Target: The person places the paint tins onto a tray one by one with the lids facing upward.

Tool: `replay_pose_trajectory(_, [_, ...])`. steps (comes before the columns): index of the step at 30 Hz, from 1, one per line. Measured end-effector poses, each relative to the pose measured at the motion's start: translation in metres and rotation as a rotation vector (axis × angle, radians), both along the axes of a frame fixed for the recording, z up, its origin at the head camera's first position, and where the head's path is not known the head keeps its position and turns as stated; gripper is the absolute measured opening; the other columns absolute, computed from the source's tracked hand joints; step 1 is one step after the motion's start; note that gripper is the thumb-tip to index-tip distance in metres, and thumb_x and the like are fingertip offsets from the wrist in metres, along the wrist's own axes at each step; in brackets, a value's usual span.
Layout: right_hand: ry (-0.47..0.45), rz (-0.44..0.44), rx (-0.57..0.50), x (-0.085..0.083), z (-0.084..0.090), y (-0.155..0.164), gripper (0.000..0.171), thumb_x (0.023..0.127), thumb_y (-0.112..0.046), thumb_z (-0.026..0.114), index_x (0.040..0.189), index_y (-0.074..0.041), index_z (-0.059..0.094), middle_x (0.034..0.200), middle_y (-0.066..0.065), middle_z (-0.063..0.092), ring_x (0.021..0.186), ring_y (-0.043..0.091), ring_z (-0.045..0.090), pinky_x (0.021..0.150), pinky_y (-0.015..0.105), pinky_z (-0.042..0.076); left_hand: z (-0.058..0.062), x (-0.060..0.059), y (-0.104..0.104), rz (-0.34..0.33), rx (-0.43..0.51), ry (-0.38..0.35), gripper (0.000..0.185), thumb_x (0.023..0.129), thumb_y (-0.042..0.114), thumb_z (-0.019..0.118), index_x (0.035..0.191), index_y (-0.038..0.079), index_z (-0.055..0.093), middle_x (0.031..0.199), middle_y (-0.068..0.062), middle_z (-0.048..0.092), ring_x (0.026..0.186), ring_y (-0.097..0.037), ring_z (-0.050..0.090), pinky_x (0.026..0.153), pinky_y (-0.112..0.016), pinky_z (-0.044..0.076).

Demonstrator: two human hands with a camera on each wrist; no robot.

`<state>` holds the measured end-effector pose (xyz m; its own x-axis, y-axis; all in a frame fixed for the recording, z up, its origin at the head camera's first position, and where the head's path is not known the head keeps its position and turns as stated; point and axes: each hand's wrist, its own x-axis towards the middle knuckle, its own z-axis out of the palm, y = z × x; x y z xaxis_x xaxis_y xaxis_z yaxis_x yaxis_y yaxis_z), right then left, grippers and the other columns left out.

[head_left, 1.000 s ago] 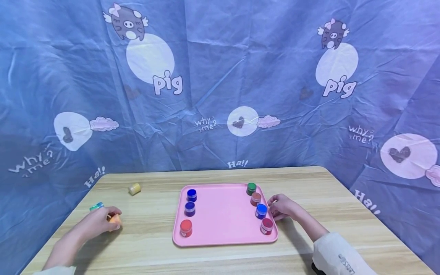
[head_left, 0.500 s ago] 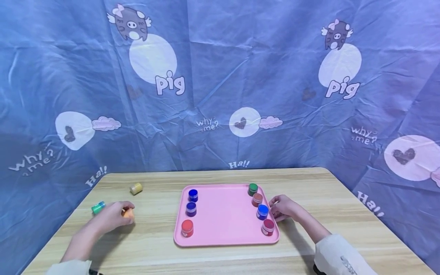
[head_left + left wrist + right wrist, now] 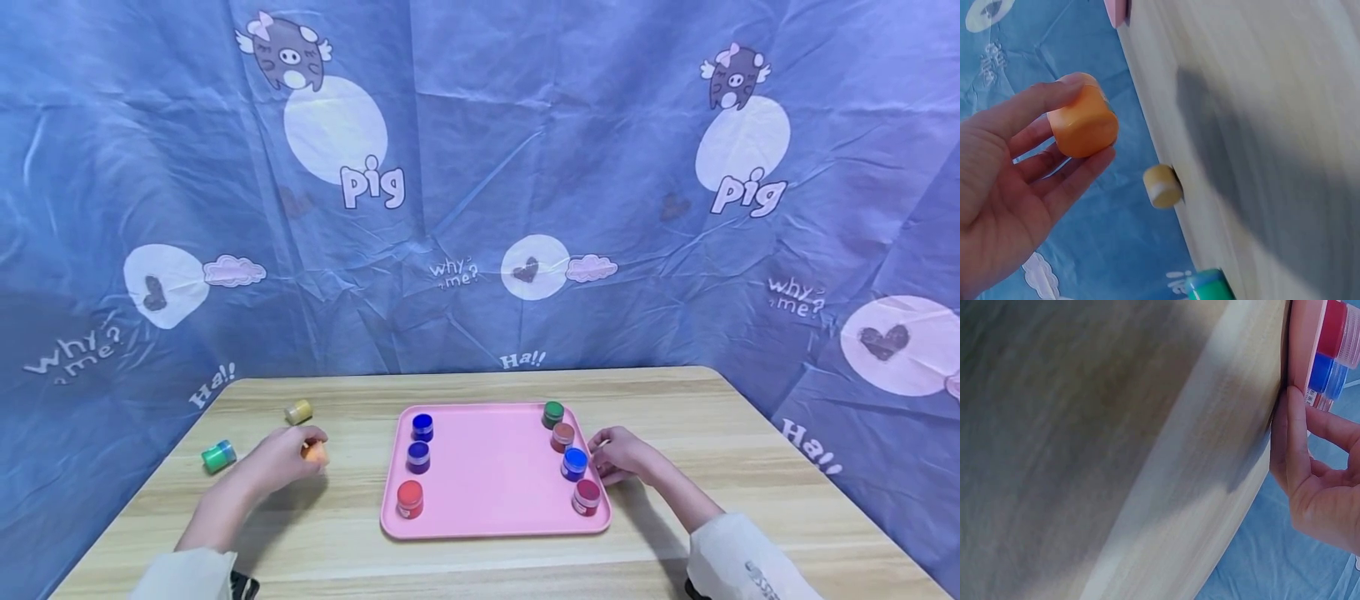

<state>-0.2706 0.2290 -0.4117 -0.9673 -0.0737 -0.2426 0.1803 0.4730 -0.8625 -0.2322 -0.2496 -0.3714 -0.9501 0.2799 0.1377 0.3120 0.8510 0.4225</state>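
My left hand (image 3: 306, 451) grips a small orange jar (image 3: 316, 453) just above the wooden table (image 3: 480, 567), left of the pink tray (image 3: 487, 467). In the left wrist view the orange jar (image 3: 1083, 123) sits pinched between the thumb and curled fingers (image 3: 1035, 106). My right hand (image 3: 611, 454) rests on the table at the tray's right rim, beside a blue jar (image 3: 574, 463). In the right wrist view its thumb (image 3: 1291, 431) lies against the tray's edge (image 3: 1300, 344). It holds nothing.
Several paint jars stand in two columns along the tray's left and right sides. A yellow jar (image 3: 297, 411) and a green jar (image 3: 218, 457) lie on their sides on the table's left part. Blue printed cloth (image 3: 480, 208) hangs behind the table.
My left hand has carried the orange jar to the right, away from the green jar and closer to the tray. The right hand has stayed at the tray's rim.
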Motion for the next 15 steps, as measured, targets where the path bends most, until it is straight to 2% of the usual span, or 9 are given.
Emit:
replay_pose_trajectory(3, [0.002, -0.001, 0.003, 0.000, 0.000, 0.000, 0.020, 0.076, 0.013, 0.048, 0.096, 0.011, 0.049, 0.066, 0.013, 0.055, 0.057, 0.019, 0.058, 0.058, 0.036, 0.055, 0.001, -0.004, 0.008, -0.006, -0.005, 0.006, 0.036, 0.070, 0.002, 0.070, 0.103, -0.010, 0.060, 0.084, -0.007, 0.060, 0.074, -0.018, 0.055, 0.064, -0.034, 0.048])
replay_pose_trajectory(10, [0.008, 0.003, 0.008, 0.000, 0.000, 0.000, 0.018, 0.078, 0.013, 0.049, 0.095, 0.011, 0.049, 0.066, 0.012, 0.055, 0.056, 0.019, 0.057, 0.058, 0.036, 0.055, 0.004, -0.010, 0.024, -0.044, -0.011, 0.084, 0.035, 0.067, 0.002, 0.070, 0.099, -0.009, 0.062, 0.080, -0.006, 0.061, 0.070, -0.015, 0.054, 0.066, -0.034, 0.049])
replay_pose_trajectory(15, [0.021, 0.030, -0.004, -0.001, 0.000, 0.002, 0.017, 0.078, 0.013, 0.049, 0.095, 0.013, 0.048, 0.067, 0.012, 0.056, 0.058, 0.019, 0.058, 0.058, 0.036, 0.055, 0.010, -0.014, 0.035, -0.063, -0.010, 0.090, 0.034, 0.069, 0.004, 0.071, 0.099, -0.008, 0.062, 0.079, -0.004, 0.061, 0.071, -0.016, 0.055, 0.066, -0.034, 0.049])
